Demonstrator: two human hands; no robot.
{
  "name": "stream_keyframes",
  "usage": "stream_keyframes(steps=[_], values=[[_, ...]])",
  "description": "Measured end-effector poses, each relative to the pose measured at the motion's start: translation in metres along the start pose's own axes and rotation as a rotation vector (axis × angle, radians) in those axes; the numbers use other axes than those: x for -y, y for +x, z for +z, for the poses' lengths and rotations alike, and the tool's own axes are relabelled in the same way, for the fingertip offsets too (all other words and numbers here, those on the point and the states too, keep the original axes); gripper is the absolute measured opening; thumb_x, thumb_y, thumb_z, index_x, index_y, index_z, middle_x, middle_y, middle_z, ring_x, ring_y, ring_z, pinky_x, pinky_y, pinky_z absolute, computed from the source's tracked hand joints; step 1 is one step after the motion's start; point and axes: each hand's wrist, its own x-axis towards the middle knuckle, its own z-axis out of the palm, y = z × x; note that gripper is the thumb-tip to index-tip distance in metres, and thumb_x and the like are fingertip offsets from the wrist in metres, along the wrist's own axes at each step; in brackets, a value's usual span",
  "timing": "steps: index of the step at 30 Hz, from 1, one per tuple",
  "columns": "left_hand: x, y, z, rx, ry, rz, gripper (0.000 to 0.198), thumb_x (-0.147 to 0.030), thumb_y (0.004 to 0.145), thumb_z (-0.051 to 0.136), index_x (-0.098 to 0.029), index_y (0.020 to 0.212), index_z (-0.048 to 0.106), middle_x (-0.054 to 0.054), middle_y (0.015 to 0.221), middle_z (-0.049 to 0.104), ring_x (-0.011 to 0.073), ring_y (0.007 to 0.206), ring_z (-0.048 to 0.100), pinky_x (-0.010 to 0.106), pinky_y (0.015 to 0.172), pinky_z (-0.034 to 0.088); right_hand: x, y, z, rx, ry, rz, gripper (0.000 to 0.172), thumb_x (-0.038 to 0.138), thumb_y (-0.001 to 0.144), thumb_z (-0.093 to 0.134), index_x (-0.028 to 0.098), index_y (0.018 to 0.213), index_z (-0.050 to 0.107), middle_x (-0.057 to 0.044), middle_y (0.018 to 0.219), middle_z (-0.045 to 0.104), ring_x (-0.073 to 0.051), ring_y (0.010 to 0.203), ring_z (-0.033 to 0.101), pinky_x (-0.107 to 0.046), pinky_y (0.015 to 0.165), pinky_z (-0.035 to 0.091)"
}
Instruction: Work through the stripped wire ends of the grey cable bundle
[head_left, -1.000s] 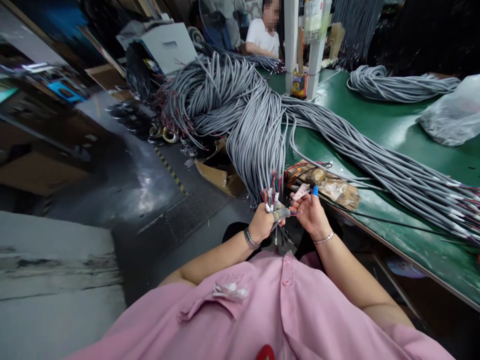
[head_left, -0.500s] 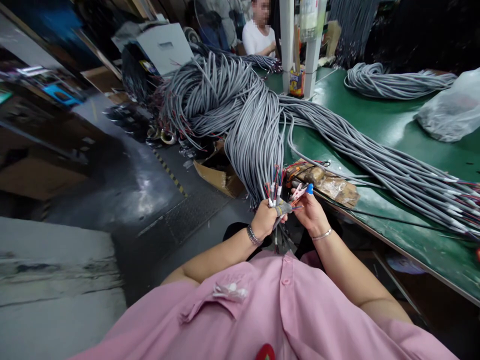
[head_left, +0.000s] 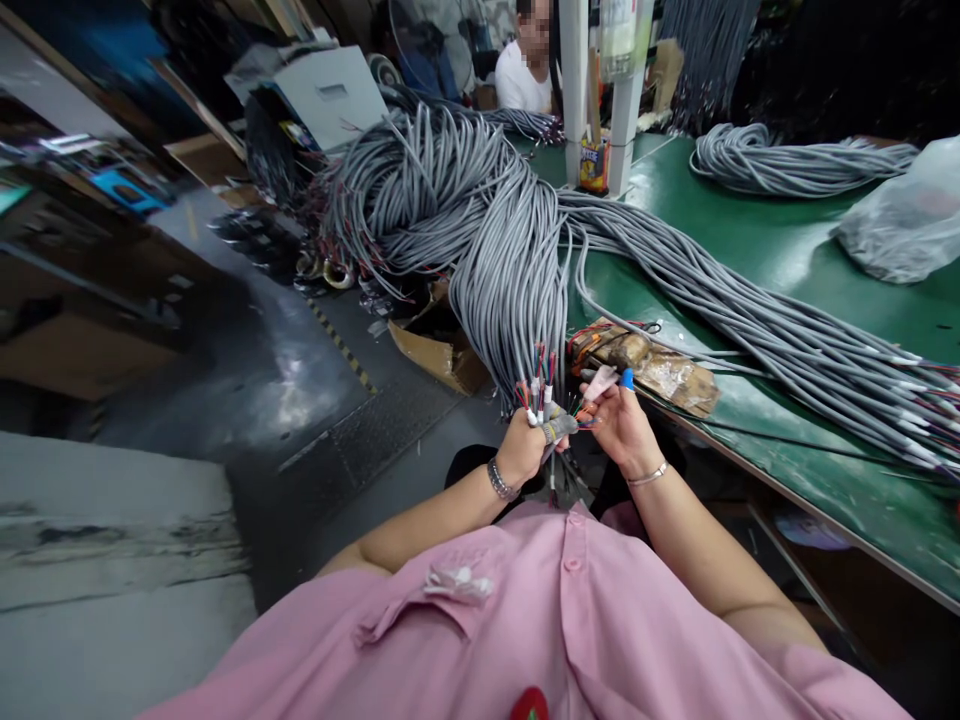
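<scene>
Cnt, L to R: 1 blue stool (head_left: 127,190), 1 grey machine casing (head_left: 330,95), 1 big cable heap (head_left: 420,180) (strands too many to cnt), 1 open cardboard box (head_left: 427,350) under it, 1 co-worker (head_left: 521,80) in white shirt, 2 white posts (head_left: 624,140) w/ 1 printed packet (head_left: 594,165), 1 taped brown block (head_left: 675,380), 1 long cable run (head_left: 720,290), 1 coil (head_left: 787,165), 1 clear plastic bag (head_left: 904,225).

Hands: L hand (head_left: 525,447) clenched round a bunch of cable ends (head_left: 538,395), in front of the pers.'s pink shirt (head_left: 480,620), just L of table; several ends, exact no. n/a (overlap). Grey cover on L thumb. R hand (head_left: 626,430) palm up, fingers part-curled, pinching pale pink piece (head_left: 600,383); type unclear. Blue cap (head_left: 626,379) on one R digit.

Appearance: ends = grey jacket, white sleeve, thin red/green/dark cores fanned out above L fist. More thin coloured wires (head_left: 585,415) btwn the hands; which fingers touch them, can't tell.

Edges/room: grey floor (head_left: 277,330) w/ striped tape L of hands. Green table (head_left: 754,235) edge runs diag. from near R hand to lower R; block sits at that edge, just beside R hand. Bare green top shows btwn run and coil.
</scene>
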Motion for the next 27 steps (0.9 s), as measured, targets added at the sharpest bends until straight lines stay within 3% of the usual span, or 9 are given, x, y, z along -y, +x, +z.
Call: stream_keyframes(steps=[4,15,20,27], values=[[0.0,-0.002,0.002,-0.054,-0.022,0.023,0.028,-0.036,0.069,0.074,-0.014,0.058,0.06,-0.001,0.048,0.055,0.0081,0.042,0.047,0.023,0.046,0.037,0.002,-0.001,0.0,-0.01,-0.046,-0.04,0.03,0.048,0.078,0.07,0.02,0.09,0.068,-0.002,0.086,0.072,-0.012,0.069,0.062,-0.023,0.06,0.051],[0.001,0.008,0.012,-0.095,-0.033,-0.01,0.029,-0.034,0.067,0.075,-0.014,0.055,0.057,-0.001,0.046,0.054,0.0079,0.041,0.047,0.022,0.045,0.038,-0.003,0.002,0.003,-0.04,0.006,-0.059,0.021,0.042,0.082,0.068,0.022,0.085,0.068,0.0,0.082,0.071,-0.012,0.064,0.06,-0.026,0.059,0.05],[0.005,0.01,0.009,-0.104,0.009,-0.033,0.029,-0.035,0.068,0.074,-0.014,0.056,0.058,0.0,0.047,0.056,0.0085,0.041,0.049,0.022,0.045,0.039,-0.003,0.003,0.005,-0.029,0.008,-0.07,0.022,0.043,0.083,0.067,0.021,0.084,0.068,0.0,0.073,0.069,-0.011,0.062,0.058,-0.025,0.059,0.05],[0.007,0.005,0.006,-0.095,-0.028,-0.001,0.028,-0.035,0.068,0.074,-0.014,0.057,0.059,0.0,0.048,0.056,0.0084,0.043,0.049,0.022,0.045,0.039,-0.003,0.001,0.0,-0.05,0.046,-0.036,0.03,0.053,0.08,0.067,0.023,0.084,0.065,0.0,0.084,0.071,-0.012,0.067,0.062,-0.025,0.058,0.052]])
